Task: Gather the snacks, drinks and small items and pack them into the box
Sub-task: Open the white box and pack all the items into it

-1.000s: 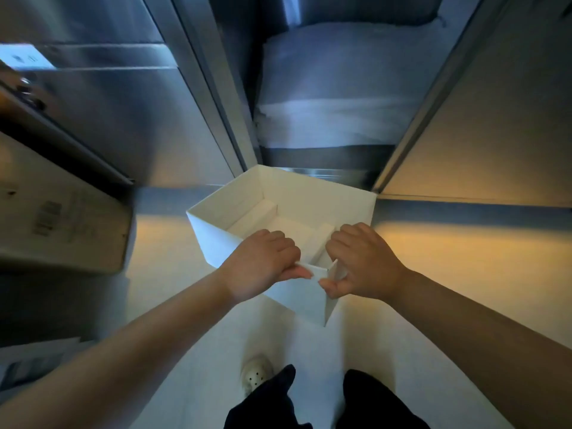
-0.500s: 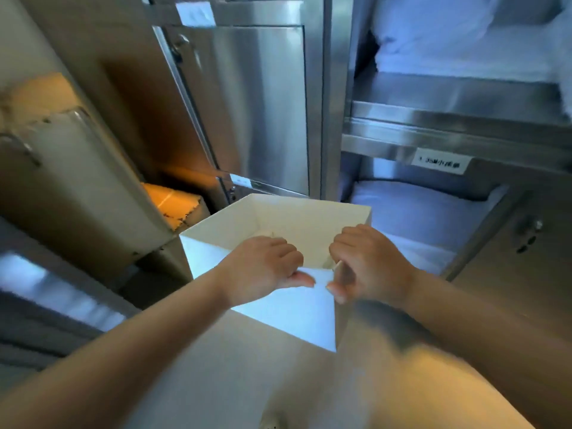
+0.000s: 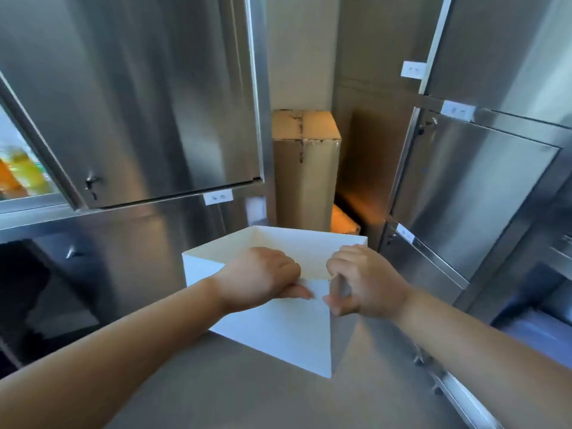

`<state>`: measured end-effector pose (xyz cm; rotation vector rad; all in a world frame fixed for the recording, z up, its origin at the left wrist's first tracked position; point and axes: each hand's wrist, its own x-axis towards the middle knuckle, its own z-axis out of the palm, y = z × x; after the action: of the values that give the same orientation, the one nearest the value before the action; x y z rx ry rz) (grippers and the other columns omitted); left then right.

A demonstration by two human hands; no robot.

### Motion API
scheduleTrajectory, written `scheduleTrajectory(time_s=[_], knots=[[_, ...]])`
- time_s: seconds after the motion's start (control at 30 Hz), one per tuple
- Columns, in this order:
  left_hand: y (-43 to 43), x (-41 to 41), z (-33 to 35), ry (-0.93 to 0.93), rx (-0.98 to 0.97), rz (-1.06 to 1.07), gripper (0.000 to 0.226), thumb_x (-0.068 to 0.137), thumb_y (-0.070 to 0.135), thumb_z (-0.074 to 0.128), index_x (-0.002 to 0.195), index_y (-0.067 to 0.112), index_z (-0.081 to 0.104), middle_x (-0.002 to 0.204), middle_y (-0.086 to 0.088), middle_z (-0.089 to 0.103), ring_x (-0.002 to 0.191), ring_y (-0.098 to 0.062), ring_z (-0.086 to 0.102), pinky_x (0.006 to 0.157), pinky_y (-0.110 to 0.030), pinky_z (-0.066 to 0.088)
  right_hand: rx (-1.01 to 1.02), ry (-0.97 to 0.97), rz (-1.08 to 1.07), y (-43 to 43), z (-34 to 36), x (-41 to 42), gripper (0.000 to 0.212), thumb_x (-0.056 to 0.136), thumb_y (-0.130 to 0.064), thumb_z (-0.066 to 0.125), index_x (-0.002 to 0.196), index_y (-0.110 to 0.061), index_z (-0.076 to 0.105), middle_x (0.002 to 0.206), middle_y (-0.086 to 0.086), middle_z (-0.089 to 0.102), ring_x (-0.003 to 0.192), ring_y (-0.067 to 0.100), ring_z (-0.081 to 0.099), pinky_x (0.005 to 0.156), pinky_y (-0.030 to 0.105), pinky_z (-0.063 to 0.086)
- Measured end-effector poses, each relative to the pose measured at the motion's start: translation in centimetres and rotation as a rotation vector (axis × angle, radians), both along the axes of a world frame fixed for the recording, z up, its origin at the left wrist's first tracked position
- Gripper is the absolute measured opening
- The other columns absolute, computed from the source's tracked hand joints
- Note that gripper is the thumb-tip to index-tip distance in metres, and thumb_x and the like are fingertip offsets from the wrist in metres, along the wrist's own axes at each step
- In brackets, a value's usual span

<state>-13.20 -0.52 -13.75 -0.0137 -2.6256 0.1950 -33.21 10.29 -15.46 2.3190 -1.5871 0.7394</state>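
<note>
**Both hands on the white box, up by the steel cabinets**

So the white box [image 3: 272, 329] is held up in the air right in front of the person, with one corner pointing back at the camera. The left hand [image 3: 260, 280] and right hand [image 3: 365, 283] sit on the near rim, one on each side of that corner, nearly touching each other. Both are curled tight, with fingers hooked over the rim and down inside and thumbs pressed on the outer walls. The box hangs below and ahead of the knuckles, open top up. Can't see the bottom of it from this angle, so can't tell what's in there.

Behind the box a tall brown cardboard carton [image 3: 305, 174] stands upright in the gap between two banks of steel cabinets. The left cabinet door [image 3: 139, 103] has a key [image 3: 92, 182] in its lock and a small white label [image 3: 218, 197] just below its edge. The right cabinet door [image 3: 473, 187] is steel too. Far left, a glass door [image 3: 18, 168] shows blurry orange and yellow stuff behind it.
</note>
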Motion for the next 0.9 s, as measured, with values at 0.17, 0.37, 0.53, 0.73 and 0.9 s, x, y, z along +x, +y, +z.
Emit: scheduleTrajectory(time_s=[0.17, 0.37, 0.53, 0.73, 0.9], knots=[[-2.4, 11.9, 0.7, 0.009, 0.005, 0.197, 0.042, 0.083, 0.037, 0.063, 0.056, 0.007, 0.051, 0.048, -0.006, 0.045, 0.042, -0.025, 0.043, 0.039, -0.028, 0.041, -0.025, 0.039, 0.227, -6.7, 1.2, 9.7, 0.053, 0.077, -0.058, 0.048, 0.057, -0.009, 0.045, 0.054, 0.002, 0.042, 0.052, 0.021, 0.041, 0.055, 0.029, 0.027], [-6.1, 26.0, 2.1, 0.028, -0.03, 0.409, 0.047, 0.087, 0.044, 0.054, 0.056, 0.009, 0.052, 0.049, -0.005, 0.048, 0.043, -0.024, 0.046, 0.04, -0.027, 0.04, -0.068, 0.026, 0.432, -14.8, 2.6, 23.1, 0.051, 0.08, -0.06, 0.044, 0.058, -0.015, 0.04, 0.055, -0.001, 0.041, 0.054, 0.014, 0.034, 0.054, 0.026, 0.026], [-10.1, 38.0, 3.5, -0.012, -0.133, 0.562, 0.044, 0.085, 0.047, 0.056, 0.058, 0.013, 0.054, 0.05, 0.0, 0.051, 0.045, -0.02, 0.049, 0.042, -0.023, 0.041, -0.118, 0.071, 0.542, -21.7, 3.8, 34.7, 0.048, 0.079, -0.061, 0.046, 0.059, -0.017, 0.04, 0.055, -0.003, 0.043, 0.054, 0.013, 0.035, 0.055, 0.023, 0.026], [-14.8, 48.6, 4.9, -0.053, -0.185, 0.637, 0.039, 0.08, 0.042, 0.066, 0.059, 0.011, 0.057, 0.052, 0.0, 0.053, 0.045, -0.02, 0.05, 0.042, -0.023, 0.042, -0.143, 0.046, 0.661, -28.6, 4.4, 46.0, 0.057, 0.085, -0.068, 0.034, 0.059, -0.018, 0.04, 0.056, -0.005, 0.042, 0.053, 0.013, 0.035, 0.054, 0.025, 0.027], [-18.8, 53.4, 5.6, -0.005, -0.203, 0.639, 0.044, 0.086, 0.046, 0.056, 0.059, 0.011, 0.056, 0.053, -0.002, 0.053, 0.046, -0.02, 0.049, 0.045, -0.023, 0.043, -0.187, 0.023, 0.72, -33.4, 5.1, 50.7, 0.052, 0.082, -0.061, 0.045, 0.057, -0.015, 0.04, 0.054, -0.004, 0.041, 0.051, 0.013, 0.035, 0.051, 0.027, 0.031]])
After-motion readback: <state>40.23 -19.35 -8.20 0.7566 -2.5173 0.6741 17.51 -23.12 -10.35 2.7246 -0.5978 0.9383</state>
